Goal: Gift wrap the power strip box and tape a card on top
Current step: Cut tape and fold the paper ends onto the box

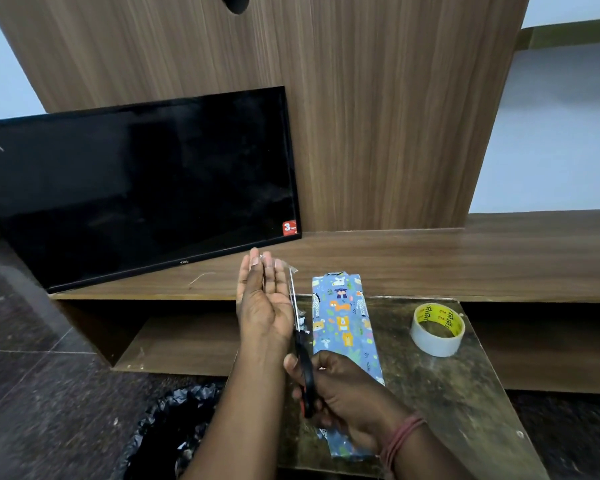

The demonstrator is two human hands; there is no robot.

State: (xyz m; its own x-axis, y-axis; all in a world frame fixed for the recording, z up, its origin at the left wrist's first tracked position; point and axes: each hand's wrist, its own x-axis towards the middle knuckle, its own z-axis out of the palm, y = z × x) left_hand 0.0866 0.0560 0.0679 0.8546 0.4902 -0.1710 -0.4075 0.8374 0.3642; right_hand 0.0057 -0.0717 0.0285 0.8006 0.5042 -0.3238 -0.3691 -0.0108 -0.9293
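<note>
- Box point(345, 327), wrapped in blue animal-print paper, is seen lying lengthwise on the small worn table point(440, 393), its far end reaching the wooden shelf point(430, 258).
- Scissors point(300, 344) are gripped by the right hand point(340, 393), fingers curled round the handles; the blades point away, just left of the box.
- Left hand point(265, 299) is held raised, fingers straight and together; a clear tape strip point(286, 266) is seen at the fingertips.
- Tape roll point(437, 329) is set on the table, right of the box, apart from it.
- A television point(136, 188) leans on the shelf; a bin with a black bag point(174, 431) is noted lower left.
</note>
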